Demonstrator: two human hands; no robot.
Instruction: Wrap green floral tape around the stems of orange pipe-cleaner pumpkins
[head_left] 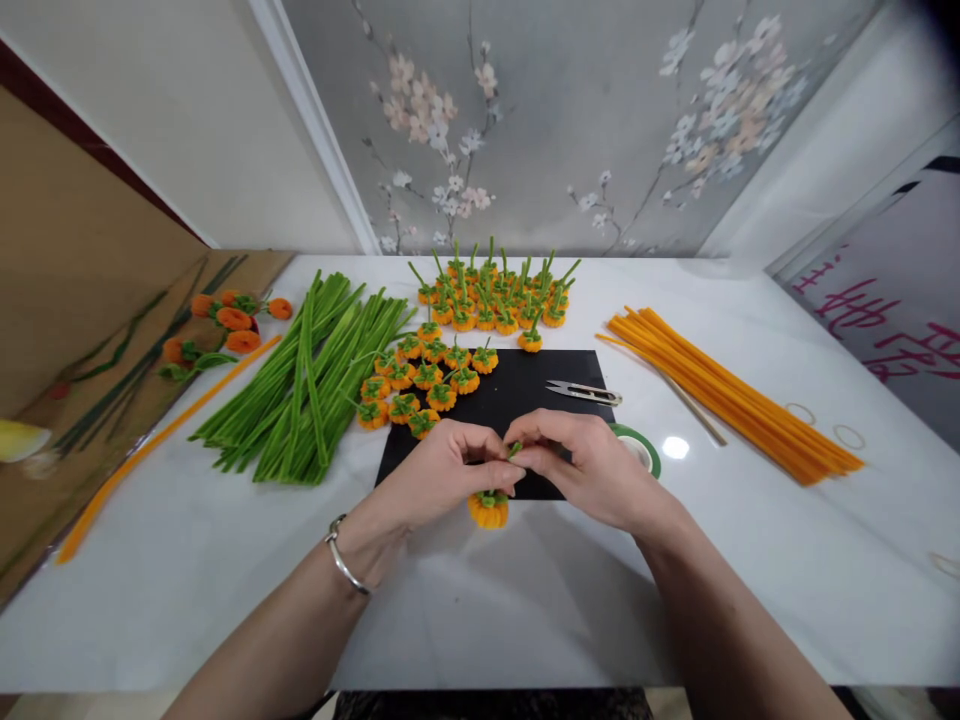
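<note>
A small orange pipe-cleaner pumpkin [489, 511] with a green top hangs just below my fingers, near the front edge of the black mat [525, 377]. My left hand [442, 465] is closed, thumb and fingers pinching by the pumpkin's green stem. Close against it, my right hand [589, 465] pinches the green stem's tip [514, 450], which pokes up between the fingertips. Most of the stem is hidden by my fingers. Beyond my left hand, several similar pumpkins [441, 397] lie on and beside the mat. Small open-bladed thread snips [583, 392] rest on the mat's right part.
Green pipe cleaners [315, 390] are heaped at left, orange ones [739, 395] bundled at right. A roll of green tape [654, 462] sits partly behind my right hand. More stemmed pumpkins [486, 318] stand at the back. Orange flowers [234, 319] lie on brown cardboard far left.
</note>
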